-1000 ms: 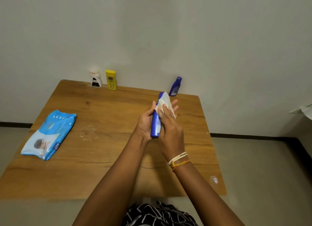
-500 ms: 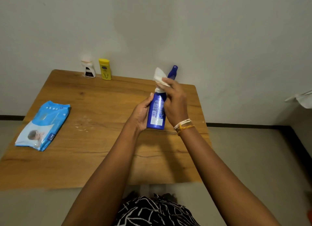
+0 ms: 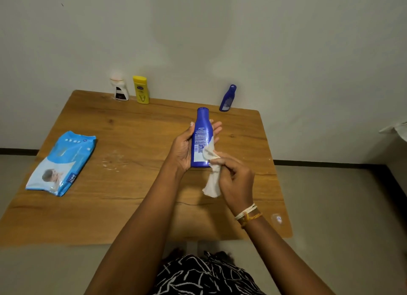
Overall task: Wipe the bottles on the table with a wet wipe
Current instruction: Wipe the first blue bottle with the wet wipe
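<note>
My left hand (image 3: 182, 147) holds a tall blue bottle (image 3: 200, 136) upright above the wooden table (image 3: 132, 195), its white-print label facing me. My right hand (image 3: 236, 180) grips a crumpled white wet wipe (image 3: 212, 180) and presses its upper end against the bottle's lower right side. Along the back edge by the wall stand a white bottle with a dark label (image 3: 120, 89), a yellow bottle (image 3: 141, 89) and a smaller blue bottle (image 3: 228, 98).
A light blue pack of wet wipes (image 3: 62, 162) lies on the left side of the table. White smears (image 3: 113, 160) mark the wood near the middle. A small clear round object (image 3: 278, 218) sits near the front right corner. The wall runs right behind the table.
My right hand has slid the wipe from the bottle's cap down to its lower side. The bottle's cap is now uncovered. The view has shifted slightly.
</note>
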Demonstrator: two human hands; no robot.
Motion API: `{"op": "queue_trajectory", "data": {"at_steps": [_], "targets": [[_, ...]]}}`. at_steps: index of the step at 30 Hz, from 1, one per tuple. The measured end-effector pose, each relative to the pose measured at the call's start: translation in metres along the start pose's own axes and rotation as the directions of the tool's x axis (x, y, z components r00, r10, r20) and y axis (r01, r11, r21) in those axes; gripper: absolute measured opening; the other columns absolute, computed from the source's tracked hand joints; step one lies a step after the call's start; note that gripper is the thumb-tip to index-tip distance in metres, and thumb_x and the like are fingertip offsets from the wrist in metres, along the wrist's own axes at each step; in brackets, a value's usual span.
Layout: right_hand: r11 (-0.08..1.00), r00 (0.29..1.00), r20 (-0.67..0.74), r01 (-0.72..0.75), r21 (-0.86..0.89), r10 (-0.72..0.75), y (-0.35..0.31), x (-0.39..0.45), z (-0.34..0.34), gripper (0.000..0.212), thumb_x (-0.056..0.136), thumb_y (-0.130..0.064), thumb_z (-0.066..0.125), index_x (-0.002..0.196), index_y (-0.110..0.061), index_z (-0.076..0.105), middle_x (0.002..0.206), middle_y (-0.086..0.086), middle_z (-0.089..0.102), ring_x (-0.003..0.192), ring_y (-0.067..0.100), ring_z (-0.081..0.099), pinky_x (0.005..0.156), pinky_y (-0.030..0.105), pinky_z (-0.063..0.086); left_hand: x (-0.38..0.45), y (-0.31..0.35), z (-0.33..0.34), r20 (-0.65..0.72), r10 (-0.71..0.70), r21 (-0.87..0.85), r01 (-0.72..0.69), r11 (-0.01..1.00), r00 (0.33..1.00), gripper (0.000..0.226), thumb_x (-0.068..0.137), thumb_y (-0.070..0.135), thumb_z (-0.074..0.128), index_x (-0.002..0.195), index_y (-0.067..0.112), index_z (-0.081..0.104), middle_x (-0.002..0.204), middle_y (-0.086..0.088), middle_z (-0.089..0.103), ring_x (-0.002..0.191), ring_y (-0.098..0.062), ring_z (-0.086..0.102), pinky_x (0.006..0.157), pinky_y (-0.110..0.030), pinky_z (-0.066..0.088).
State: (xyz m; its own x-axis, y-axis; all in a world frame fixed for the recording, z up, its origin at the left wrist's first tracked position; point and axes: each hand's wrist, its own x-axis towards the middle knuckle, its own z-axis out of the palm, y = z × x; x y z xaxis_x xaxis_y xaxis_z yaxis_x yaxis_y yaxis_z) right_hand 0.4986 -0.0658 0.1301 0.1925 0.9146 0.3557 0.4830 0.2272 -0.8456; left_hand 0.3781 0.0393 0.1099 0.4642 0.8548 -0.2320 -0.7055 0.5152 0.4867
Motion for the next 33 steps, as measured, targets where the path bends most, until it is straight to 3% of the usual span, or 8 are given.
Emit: {"op": "queue_trajectory", "data": {"at_steps": [5,9,11,18,24,27,30,33], "targets": [[0.999,0.991,-0.129,0.045,-0.004,-0.045,-0.01,0.071,0.003,0.031,0.089,0.008,0.048,0.109,-0.005,0.069,0.11,0.009,0.066,0.102,0.01,0.06,0.082,0.017,0.051,0.0,0.0,0.002,-0.052,-0.011,-0.011,0.01,1.0,0.999,0.049,0.097,0.035,0.043,0.132,0.001,0.048,0.114,-0.014,0.066,0.097,-0.024,0.067,0.09,-0.04,0.054],[0.998,0.994,0.102,0.036,-0.057,-0.03,-0.017,0.086,0.025,0.037,0.094,0.001,0.046,0.126,-0.01,0.059,0.132,0.009,0.058,0.121,0.018,0.055,0.101,0.03,0.047,0.003,0.0,0.013,-0.104,0.019,-0.039,-0.023,0.999,0.994,0.034,0.101,0.029,0.037,0.114,0.005,0.058,0.098,-0.013,0.071,0.09,-0.022,0.07,0.082,-0.036,0.057],[0.998,0.992,0.122,-0.008,-0.056,0.015,-0.013,0.073,0.028,0.037,0.095,-0.001,0.048,0.13,-0.011,0.056,0.135,0.009,0.055,0.12,0.019,0.055,0.098,0.033,0.05,0.006,0.001,0.016,-0.154,0.032,-0.064,-0.043,0.997,0.988,0.036,0.102,0.03,0.036,0.11,0.004,0.059,0.095,-0.014,0.072,0.087,-0.023,0.071,0.082,-0.036,0.057],[0.995,0.99,0.1,-0.097,-0.024,0.099,0.001,0.022,0.007,0.037,0.094,-0.005,0.053,0.129,-0.016,0.056,0.134,0.0,0.054,0.115,-0.006,0.05,0.081,0.01,0.051,0.018,0.007,0.026,-0.347,-0.007,-0.102,-0.03,0.994,0.938,0.047,0.1,0.039,0.037,0.114,-0.002,0.055,0.078,-0.013,0.073,0.069,-0.023,0.071,0.07,-0.041,0.057],[0.982,1.0,-0.02,0.012,-0.188,-0.016,0.002,0.017,0.01,0.038,0.09,-0.006,0.06,0.127,-0.011,0.058,0.131,0.008,0.059,0.121,0.006,0.049,0.088,0.021,0.052,0.017,0.005,0.037,-0.398,-0.086,-0.153,0.026,0.988,0.914,0.047,0.096,0.046,0.043,0.097,0.001,0.058,0.074,-0.014,0.07,0.077,-0.026,0.065,0.073,-0.043,0.055],[0.931,0.994,0.025,0.112,-0.347,-0.11,0.001,0.018,0.014,0.042,0.087,-0.004,0.062,0.128,-0.009,0.057,0.131,0.01,0.058,0.126,0.019,0.051,0.091,0.035,0.054,0.014,0.004,0.04,-0.414,-0.183,-0.151,0.131,0.98,0.891,0.055,0.093,0.053,0.045,0.106,0.002,0.059,0.087,-0.019,0.069,0.079,-0.031,0.067,0.064,-0.045,0.057],[0.826,0.952,0.112,0.302,-0.475,-0.284,0.002,0.013,0.021,0.048,0.074,0.017,0.061,0.115,-0.007,0.065,0.124,0.011,0.063,0.126,0.026,0.051,0.107,0.039,0.039,0.014,0.008,0.042,-0.4,-0.22,-0.199,0.15,0.968,0.89,0.056,0.096,0.051,0.039,0.091,-0.002,0.058,0.069,-0.016,0.067,0.069,-0.027,0.064,0.058,-0.037,0.057],[0.794,0.91,0.134,0.408,-0.452,-0.392,0.005,0.015,0.021,0.043,0.072,0.018,0.06,0.107,-0.004,0.069,0.119,0.011,0.066,0.123,0.026,0.055,0.109,0.041,0.038,0.018,0.014,0.047,-0.44,-0.219,-0.2,0.144,0.969,0.871,0.056,0.099,0.049,0.031,0.084,-0.001,0.052,0.075,-0.012,0.057,0.069,-0.023,0.056,0.058,-0.032,0.053]]}}
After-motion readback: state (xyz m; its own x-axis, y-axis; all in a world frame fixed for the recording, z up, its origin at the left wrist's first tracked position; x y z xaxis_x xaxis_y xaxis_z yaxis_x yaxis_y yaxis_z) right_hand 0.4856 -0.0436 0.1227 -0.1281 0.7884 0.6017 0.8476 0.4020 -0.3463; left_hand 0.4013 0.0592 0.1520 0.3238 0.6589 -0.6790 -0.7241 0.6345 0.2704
